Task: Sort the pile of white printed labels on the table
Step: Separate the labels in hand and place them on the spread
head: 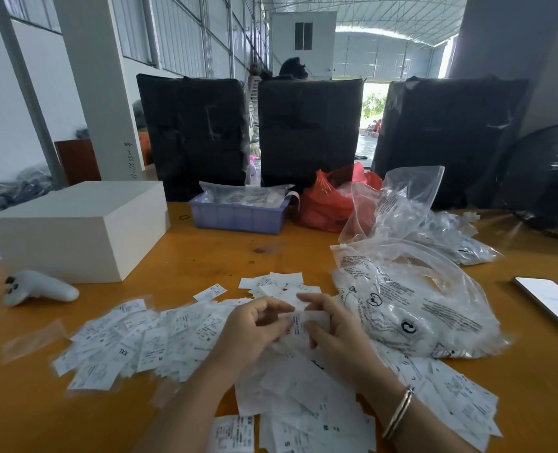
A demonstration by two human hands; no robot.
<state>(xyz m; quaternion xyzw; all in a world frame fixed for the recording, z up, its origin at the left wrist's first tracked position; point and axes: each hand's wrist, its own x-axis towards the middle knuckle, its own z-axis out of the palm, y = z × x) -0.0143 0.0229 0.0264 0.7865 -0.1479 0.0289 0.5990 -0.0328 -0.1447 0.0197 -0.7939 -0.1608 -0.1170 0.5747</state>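
White printed labels (146,344) lie scattered in a wide pile across the near part of the orange table (205,253), from the left past my arms to the right front. Above the pile's middle, my left hand (254,328) and my right hand (333,325) face each other with curled fingers. Both pinch one small printed label (298,323) held between them. A few separate labels (277,282) lie just beyond my hands. A bracelet sits on my right wrist.
A white box (74,230) and a white controller (39,291) sit at left. A purple tray (238,214), a red bag (326,204) and clear plastic bags (411,308) lie behind and right. A phone (552,302) rests far right. Black wrapped bales (307,132) stand at the back.
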